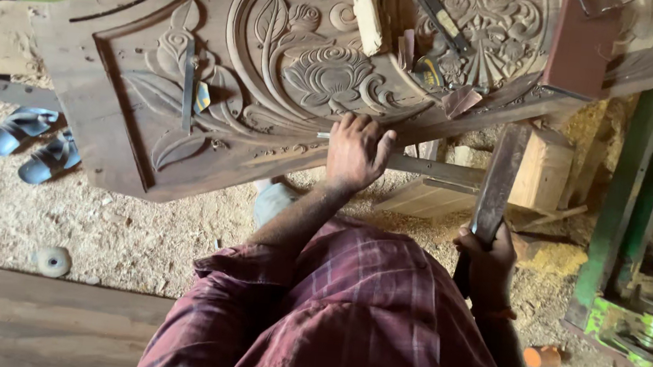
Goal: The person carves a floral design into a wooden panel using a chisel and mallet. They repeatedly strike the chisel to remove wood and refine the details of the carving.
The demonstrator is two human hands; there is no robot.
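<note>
Carving step: left hand (355,153) grips chisel (324,136) on carved wood panel (219,69); right hand (488,252) clenches mallet (495,184), raised; next prob needs square strike.

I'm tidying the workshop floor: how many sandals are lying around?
2. Both blue sandals lie side by side on the sawdust at the far left, just beyond the carved wooden panel: one nearer the edge, the other beside it. More could be hidden under the panel.
</note>
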